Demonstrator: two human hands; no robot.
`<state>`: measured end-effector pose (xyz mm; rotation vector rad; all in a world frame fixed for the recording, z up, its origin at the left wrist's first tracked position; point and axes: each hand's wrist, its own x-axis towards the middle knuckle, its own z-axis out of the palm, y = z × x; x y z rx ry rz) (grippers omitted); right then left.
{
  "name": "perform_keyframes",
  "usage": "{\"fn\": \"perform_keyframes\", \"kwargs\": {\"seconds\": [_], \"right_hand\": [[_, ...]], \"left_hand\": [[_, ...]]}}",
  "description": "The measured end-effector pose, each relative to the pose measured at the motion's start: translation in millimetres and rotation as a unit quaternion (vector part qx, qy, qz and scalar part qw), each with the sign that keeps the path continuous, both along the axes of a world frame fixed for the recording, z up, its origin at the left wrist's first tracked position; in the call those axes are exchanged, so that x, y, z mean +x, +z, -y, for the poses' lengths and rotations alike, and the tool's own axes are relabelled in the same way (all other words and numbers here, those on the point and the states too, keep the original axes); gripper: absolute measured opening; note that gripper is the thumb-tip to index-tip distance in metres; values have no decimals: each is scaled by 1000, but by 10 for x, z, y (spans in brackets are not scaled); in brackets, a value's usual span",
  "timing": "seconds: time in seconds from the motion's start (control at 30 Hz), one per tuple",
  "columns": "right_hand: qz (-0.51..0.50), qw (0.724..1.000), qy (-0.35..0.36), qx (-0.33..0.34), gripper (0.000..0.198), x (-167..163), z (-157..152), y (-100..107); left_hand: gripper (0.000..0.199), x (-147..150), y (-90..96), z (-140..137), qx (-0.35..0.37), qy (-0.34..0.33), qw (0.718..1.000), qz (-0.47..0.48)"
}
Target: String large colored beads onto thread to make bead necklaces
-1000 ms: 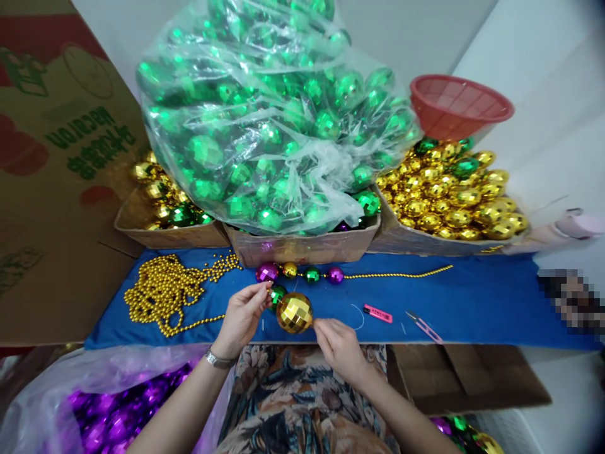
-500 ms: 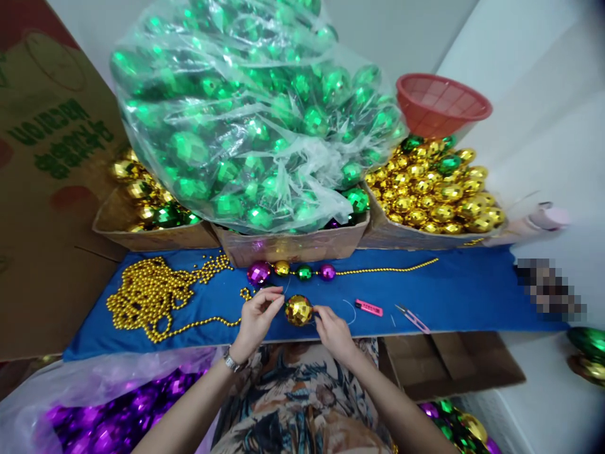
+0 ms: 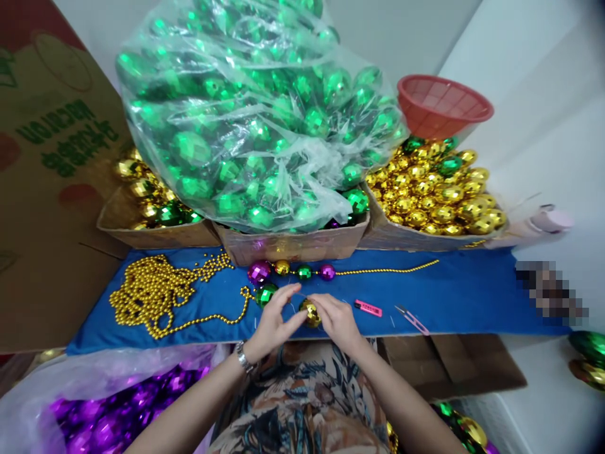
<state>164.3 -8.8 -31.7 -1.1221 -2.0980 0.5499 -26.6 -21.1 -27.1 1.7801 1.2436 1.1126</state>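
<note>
My left hand (image 3: 280, 320) is beside a shiny gold faceted ball (image 3: 311, 314), thumb and fingers apart, with the thumb close to the ball. The fingers of my right hand (image 3: 336, 320) are closed on the ball's upper right side. A thin clear thread (image 3: 293, 308) shows between the hands; its full path is hidden. Behind my left hand lies a green faceted ball (image 3: 266, 295), partly covered, at the end of a gold bead string (image 3: 212, 320). Farther back is a strung row with a purple ball (image 3: 259, 272), smaller balls and gold beads.
A pink cutter (image 3: 368, 308) and pink thread snips (image 3: 413, 320) lie to the right on the blue cloth (image 3: 472, 290). A gold bead heap (image 3: 146, 293) sits left. Behind stand cardboard boxes, a bag of green balls (image 3: 255, 126) and a red basket (image 3: 444, 107).
My hands have come closer together, and the left has moved right, with its thumb and fingers spreading. The gold ball has shifted slightly right. The green ball behind has come into view.
</note>
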Motion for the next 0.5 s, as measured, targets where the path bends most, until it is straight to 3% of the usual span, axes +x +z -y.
{"fn": "perform_keyframes", "kwargs": {"seconds": [0.13, 0.3, 0.4, 0.5], "right_hand": [[-50, 997, 18, -55, 26, -55, 12, 215], [-122, 987, 7, -100, 23, 31, 98, 588], [-226, 966, -79, -98, 20, 334, 64, 795], [-382, 899, -208, -40, 17, 729, -79, 952]], "left_hand": [[65, 234, -370, -4, 62, -82, 984, -148], [50, 462, -512, -101, 69, -119, 947, -290], [53, 368, -494, -93, 57, -101, 940, -322], [52, 171, -460, -61, 52, -55, 919, -388]]}}
